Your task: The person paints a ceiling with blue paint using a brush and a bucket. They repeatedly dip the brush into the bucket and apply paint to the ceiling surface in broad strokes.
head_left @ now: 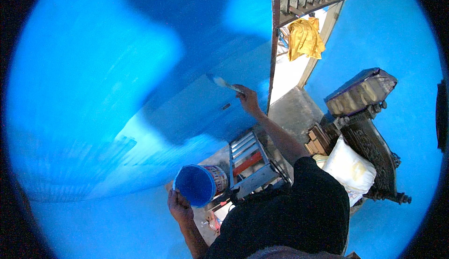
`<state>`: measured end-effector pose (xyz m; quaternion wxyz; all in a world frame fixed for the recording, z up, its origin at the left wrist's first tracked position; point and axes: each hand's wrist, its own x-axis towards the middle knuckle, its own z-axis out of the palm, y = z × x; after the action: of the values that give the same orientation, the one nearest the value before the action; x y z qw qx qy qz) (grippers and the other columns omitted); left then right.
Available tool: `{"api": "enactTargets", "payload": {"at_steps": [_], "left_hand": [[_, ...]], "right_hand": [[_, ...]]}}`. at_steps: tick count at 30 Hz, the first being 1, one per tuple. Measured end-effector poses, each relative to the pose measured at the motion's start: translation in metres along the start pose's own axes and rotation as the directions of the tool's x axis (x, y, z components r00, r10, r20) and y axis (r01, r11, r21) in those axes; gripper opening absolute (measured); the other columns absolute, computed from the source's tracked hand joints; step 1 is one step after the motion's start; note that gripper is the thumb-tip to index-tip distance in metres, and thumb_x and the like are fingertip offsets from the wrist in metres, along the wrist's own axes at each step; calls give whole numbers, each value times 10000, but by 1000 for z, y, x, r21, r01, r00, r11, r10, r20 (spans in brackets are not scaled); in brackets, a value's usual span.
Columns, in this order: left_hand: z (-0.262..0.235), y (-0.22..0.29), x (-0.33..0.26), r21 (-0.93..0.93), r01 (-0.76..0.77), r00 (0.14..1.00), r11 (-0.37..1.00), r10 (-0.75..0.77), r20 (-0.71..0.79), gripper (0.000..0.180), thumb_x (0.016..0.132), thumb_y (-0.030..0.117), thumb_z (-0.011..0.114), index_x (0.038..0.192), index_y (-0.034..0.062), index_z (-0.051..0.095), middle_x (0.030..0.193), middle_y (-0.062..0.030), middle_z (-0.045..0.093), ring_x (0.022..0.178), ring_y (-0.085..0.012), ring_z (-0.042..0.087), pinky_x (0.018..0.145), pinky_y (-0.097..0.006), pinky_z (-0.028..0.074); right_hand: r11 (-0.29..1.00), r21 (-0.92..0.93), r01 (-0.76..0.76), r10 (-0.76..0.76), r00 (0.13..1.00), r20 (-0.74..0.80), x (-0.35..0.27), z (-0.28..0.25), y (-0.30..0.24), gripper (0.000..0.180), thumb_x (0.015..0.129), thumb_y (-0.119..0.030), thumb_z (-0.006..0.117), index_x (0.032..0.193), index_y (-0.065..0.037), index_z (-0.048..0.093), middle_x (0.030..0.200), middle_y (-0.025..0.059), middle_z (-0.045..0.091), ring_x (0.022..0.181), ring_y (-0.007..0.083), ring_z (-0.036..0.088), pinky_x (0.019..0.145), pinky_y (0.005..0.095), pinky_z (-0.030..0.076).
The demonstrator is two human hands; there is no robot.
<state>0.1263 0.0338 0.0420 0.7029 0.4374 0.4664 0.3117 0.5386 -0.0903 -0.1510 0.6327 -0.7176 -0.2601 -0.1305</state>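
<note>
Against the big blue wall [93, 81] that fills the left of the view, the right hand [248, 100] is stretched out far from the body, its fingers closed round the handle of a paintbrush [226, 85]. Its pale bristles touch the wall just left of the hand, on a darker band of blue that runs across a lighter, streaky patch below it. Nearer, low in the view, the left hand [179, 206] grips a paint bucket [201, 184] by its near rim, fingers curled over the edge; the bucket is tilted so its mouth faces the camera, and its inside is coated blue. Just right of the bucket stands a metal ladder [248, 160] with a red rung, its top steps close under the right forearm. Past the wall's right edge a doorway opens onto bright ground, with a yellow cloth [305, 38] hanging at its far side. To the right, an ornate dark stand [369, 132] with a box-like top stands by another blue wall, and a white sack [351, 167] lies against it.
</note>
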Motion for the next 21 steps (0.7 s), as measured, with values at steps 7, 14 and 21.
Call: {"api": "enactTargets", "payload": {"at_steps": [7, 14, 21], "left_hand": [[0, 4, -4, -47, 23, 999, 999, -26, -48, 133, 922, 162, 427, 831, 88, 489, 550, 70, 327, 413, -36, 257, 370, -213, 188], [-12, -3, -10, -65, 28, 1000, 997, -28, -1, 126, 920, 158, 432, 834, 84, 488, 548, 67, 315, 417, -39, 258, 371, -213, 191], [-28, -13, -9, -89, 19, 999, 996, -16, 39, 130, 921, 153, 428, 835, 76, 487, 539, 71, 301, 405, -39, 244, 368, -215, 176]], "right_hand": [[976, -182, -120, 103, 990, -99, 56, -58, 35, 369, 774, 76, 473, 1093, -37, 618, 882, 122, 670, 658, 157, 629, 600, 303, 508], [928, -270, -255, 81, 849, -522, 79, -99, 23, 242, 844, -59, 500, 1063, -35, 601, 775, 116, 656, 674, 199, 647, 572, 328, 487], [990, -110, -87, 47, 945, -325, -7, 72, -4, 409, 745, -20, 571, 1154, -23, 569, 723, 116, 656, 572, 236, 613, 523, 345, 481]]}}
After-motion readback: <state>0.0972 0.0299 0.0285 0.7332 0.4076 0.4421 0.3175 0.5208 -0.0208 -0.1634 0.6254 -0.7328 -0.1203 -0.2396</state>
